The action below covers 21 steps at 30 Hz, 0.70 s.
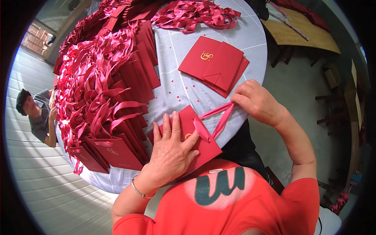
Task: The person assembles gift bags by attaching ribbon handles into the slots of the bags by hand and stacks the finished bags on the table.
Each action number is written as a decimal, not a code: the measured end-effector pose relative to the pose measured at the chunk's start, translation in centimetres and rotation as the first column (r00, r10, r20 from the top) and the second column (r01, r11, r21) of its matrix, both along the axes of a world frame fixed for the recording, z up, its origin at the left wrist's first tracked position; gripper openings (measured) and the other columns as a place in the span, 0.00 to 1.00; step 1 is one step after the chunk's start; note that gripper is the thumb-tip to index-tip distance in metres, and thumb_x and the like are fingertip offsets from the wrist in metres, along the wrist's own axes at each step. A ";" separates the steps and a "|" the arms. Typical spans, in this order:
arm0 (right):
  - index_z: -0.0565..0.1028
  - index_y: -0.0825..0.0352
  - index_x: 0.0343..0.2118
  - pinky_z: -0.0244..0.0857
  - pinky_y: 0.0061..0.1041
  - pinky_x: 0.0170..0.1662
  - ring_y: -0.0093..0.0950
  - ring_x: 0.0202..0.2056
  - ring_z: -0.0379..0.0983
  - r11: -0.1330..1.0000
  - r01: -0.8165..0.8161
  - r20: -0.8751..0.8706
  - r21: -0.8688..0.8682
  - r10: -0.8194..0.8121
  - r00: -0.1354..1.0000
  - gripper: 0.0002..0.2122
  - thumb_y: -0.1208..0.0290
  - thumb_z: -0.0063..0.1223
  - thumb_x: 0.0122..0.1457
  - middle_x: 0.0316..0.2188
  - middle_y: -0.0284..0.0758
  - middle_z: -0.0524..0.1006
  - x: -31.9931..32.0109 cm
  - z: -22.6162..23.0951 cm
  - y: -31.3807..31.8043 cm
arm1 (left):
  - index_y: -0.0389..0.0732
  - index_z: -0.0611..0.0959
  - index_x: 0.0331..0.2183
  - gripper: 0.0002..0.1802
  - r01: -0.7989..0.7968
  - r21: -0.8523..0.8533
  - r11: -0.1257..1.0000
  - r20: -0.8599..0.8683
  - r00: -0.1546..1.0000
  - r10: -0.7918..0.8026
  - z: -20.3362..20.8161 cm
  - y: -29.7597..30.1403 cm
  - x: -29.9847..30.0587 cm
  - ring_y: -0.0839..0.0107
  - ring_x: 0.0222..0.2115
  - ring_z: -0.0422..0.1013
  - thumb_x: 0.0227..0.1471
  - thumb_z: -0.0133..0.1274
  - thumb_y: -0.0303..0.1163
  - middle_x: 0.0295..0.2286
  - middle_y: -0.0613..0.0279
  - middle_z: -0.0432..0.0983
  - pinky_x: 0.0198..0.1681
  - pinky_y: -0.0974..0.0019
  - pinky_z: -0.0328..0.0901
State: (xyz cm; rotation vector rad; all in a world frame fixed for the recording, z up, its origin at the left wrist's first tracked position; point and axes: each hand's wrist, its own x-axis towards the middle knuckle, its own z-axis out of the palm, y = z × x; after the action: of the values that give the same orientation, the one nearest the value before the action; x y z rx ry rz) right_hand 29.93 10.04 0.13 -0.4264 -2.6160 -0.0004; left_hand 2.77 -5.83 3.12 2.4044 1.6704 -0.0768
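Observation:
A red paper gift bag (208, 153) lies flat at the table's near edge, in front of my red shirt. My left hand (169, 153) rests on it with the fingers spread, holding it down; the index fingertip is close to the pink ribbon handle. That ribbon (224, 120) passes through the bag near its right edge and stretches up to the right. My right hand (255, 101) pinches the ribbon's far end between thumb and fingers. Just beyond, a small stack of flat red bags (213, 62) lies on the cloth, with gold printing on the top one.
Many red bags with ribbon handles (117, 154) stand packed on the left. A heap of loose pink ribbons (196, 15) lies at the back. Small red dots are scattered on the pale tablecloth (168, 43). Another person (39, 117) is at the far left; a wooden table (301, 33) stands back right.

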 end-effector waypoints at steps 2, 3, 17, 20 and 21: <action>0.74 0.68 0.35 0.66 0.31 0.42 0.34 0.36 0.70 1.000 -0.001 -0.024 0.010 0.001 1.000 0.09 0.75 0.54 0.49 0.33 0.36 0.72 0.3 -0.6 -0.2 | 0.50 0.77 0.53 0.26 0.006 0.033 0.999 0.054 0.998 -0.008 -0.3 0.0 -0.1 0.24 0.62 0.46 0.54 0.57 0.46 0.61 0.21 0.46 0.61 0.28 0.45; 0.75 0.67 0.35 0.66 0.31 0.41 0.34 0.35 0.70 1.000 0.005 -0.045 0.017 -0.004 0.999 0.10 0.76 0.56 0.48 0.32 0.35 0.72 0.4 -0.9 -0.3 | 0.50 0.77 0.53 0.26 0.005 0.034 0.999 0.056 0.998 -0.007 -0.4 0.0 -0.2 0.24 0.62 0.46 0.54 0.57 0.46 0.61 0.21 0.46 0.61 0.28 0.45; 0.74 0.66 0.35 0.67 0.32 0.44 0.35 0.38 0.71 0.996 0.050 0.018 0.078 -0.051 0.999 0.09 0.75 0.54 0.50 0.35 0.36 0.73 0.3 -0.3 -0.8 | 0.28 0.69 0.53 0.37 -0.060 0.092 0.994 0.138 0.989 0.046 -1.7 -0.7 -0.2 0.31 0.65 0.43 0.51 0.61 0.45 0.61 0.21 0.48 0.65 0.31 0.38; 0.75 0.66 0.37 0.67 0.33 0.43 0.36 0.39 0.72 0.992 0.100 -0.033 0.074 -0.098 0.995 0.09 0.77 0.55 0.51 0.37 0.36 0.75 0.3 0.6 -1.3 | 0.28 0.69 0.53 0.37 -0.061 0.122 0.991 0.163 0.986 0.041 -1.9 -0.9 -0.2 0.31 0.65 0.43 0.51 0.61 0.45 0.60 0.19 0.47 0.65 0.32 0.36; 0.75 0.66 0.38 0.67 0.33 0.43 0.36 0.40 0.73 0.992 0.123 -0.084 0.033 -0.120 0.989 0.11 0.79 0.56 0.50 0.39 0.36 0.75 0.4 0.9 -1.5 | 0.27 0.69 0.53 0.37 -0.066 0.137 0.988 0.168 0.985 0.042 -2.0 -1.1 -0.3 0.31 0.65 0.43 0.51 0.61 0.45 0.60 0.18 0.47 0.66 0.33 0.34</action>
State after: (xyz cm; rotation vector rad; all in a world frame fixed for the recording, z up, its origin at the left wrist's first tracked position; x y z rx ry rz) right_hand 30.30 8.54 0.99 -0.5594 -2.5014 -0.0714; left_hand 2.47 -6.90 1.10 2.3876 1.7159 0.2509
